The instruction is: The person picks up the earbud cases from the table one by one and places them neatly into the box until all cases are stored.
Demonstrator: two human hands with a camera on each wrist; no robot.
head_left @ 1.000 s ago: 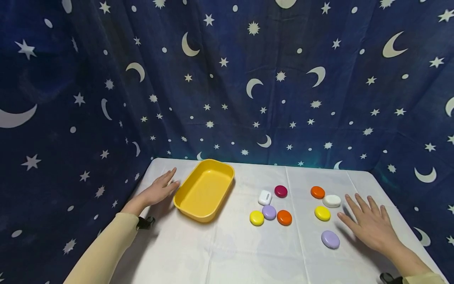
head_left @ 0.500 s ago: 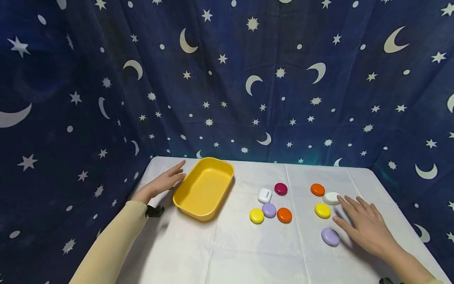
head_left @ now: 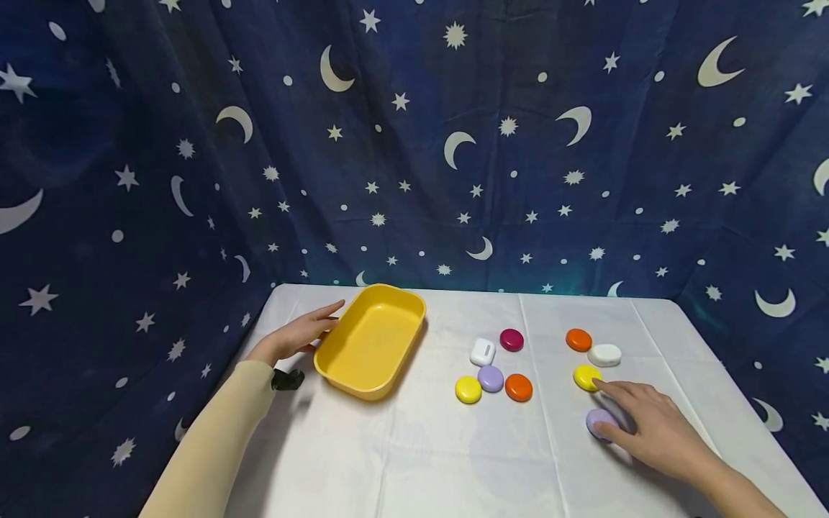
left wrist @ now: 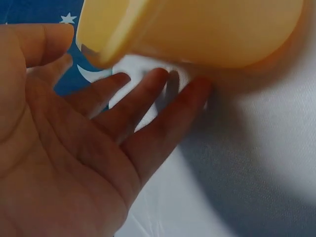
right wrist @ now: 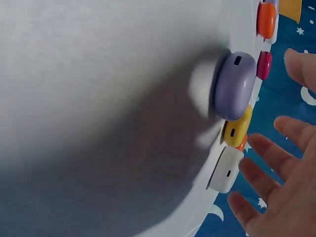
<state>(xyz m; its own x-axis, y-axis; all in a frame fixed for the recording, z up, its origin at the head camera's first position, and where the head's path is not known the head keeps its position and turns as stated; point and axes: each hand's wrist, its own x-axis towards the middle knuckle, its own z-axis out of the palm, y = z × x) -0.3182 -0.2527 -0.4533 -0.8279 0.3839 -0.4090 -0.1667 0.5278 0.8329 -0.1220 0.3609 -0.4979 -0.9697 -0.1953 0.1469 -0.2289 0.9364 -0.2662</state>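
Observation:
In the head view my left hand (head_left: pixel 294 337) is at the left side of a yellow plastic tray (head_left: pixel 325 380). Its fingers are spread and relaxed near the tray's wall; contact is unclear in the left wrist view. My right hand (head_left: pixel 667 430) hovers at the right, fingers apart and slightly bent. Its thumb overlaps a glossy round purple piece (head_left: pixel 597 419) in the head view, and its index fingertip overlaps a yellow piece (head_left: pixel 585 375). From the right wrist, the purple piece (right wrist: pixel 235 86) shows a small dark slot and stands apart from the fingers.
Behind the yellow piece lie a white oval piece (head_left: pixel 605 355) and an orange one (head_left: pixel 578 339). A second group holds yellow (head_left: pixel 468 389), purple (head_left: pixel 491 378), orange (head_left: pixel 519 387), white (head_left: pixel 482 352) and dark red (head_left: pixel 512 339) pieces. A starry curtain (head_left: pixel 414 158) borders the white-covered table (head_left: pixel 440 460).
My right hand has come leftward and nearer, from beside the white piece to over the purple one. My left hand has moved right, closer to the tray. The head view has tilted slightly down.

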